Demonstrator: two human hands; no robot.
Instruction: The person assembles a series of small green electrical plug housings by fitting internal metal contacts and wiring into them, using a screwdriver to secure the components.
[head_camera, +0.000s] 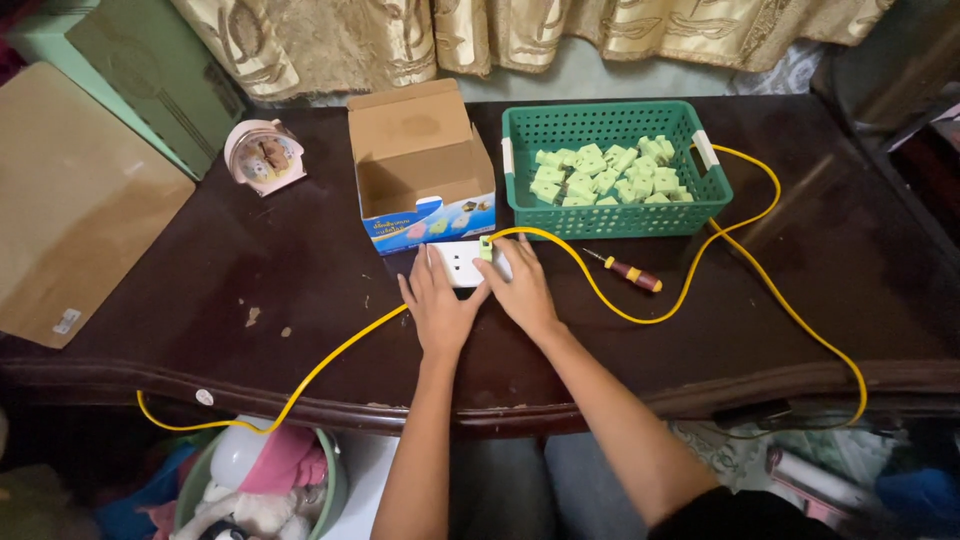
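one green plastic basket (520, 170) stands at the back edge of the desk (250, 300), right of centre, holding a heap of pale green plug pieces (605, 175); too many overlap to count. one open cardboard box (420, 165) stands just left of the basket, flaps up; its inside shows nothing visible. one white socket block (462, 264) lies flat near the desk's middle, just in front of the box, with one green plug (486, 248) seated at its right end. left hand (437, 305) lies on the block's left side, fingers spread and flat, pressing rather than clasping. right hand (520, 290) rests at the right end, fingers extended beside the plug; whether they pinch it cannot be told. one yellow cable (650, 315) runs from the plug, looping right past the basket and over the front edge; another stretch leaves left over the front edge. one screwdriver (625, 270), red and yellow handle, lies right of the hands. one pink alarm clock (265, 155) stands toward the back left.
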